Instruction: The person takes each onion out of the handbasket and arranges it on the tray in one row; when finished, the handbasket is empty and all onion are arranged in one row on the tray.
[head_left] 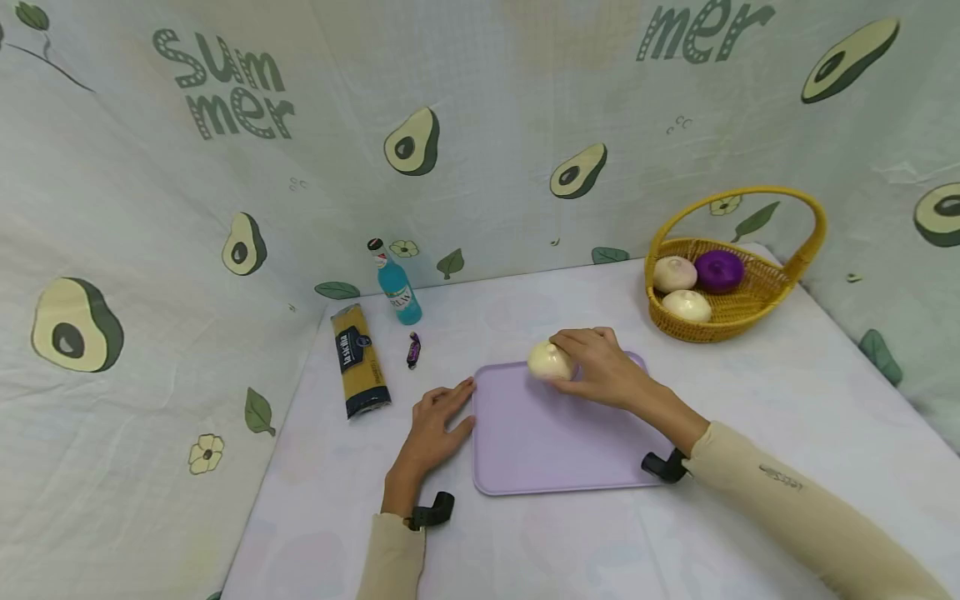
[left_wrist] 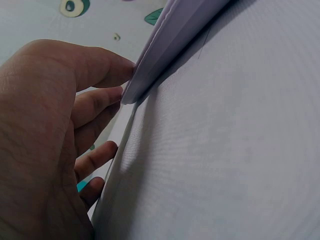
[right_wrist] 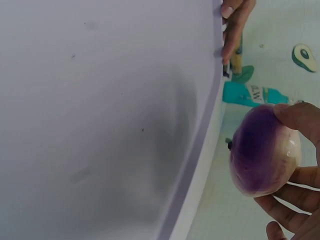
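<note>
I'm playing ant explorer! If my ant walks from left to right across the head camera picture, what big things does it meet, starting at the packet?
Packet → bottle → left hand → tray → basket.

Left hand (head_left: 437,429), fingers (left_wrist: 97,159) spread; right hand (head_left: 602,368) gripping, fingers curved.

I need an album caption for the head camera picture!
The right hand holds a round vegetable over a lilac tray; the left hand touches the tray's edge.
</note>
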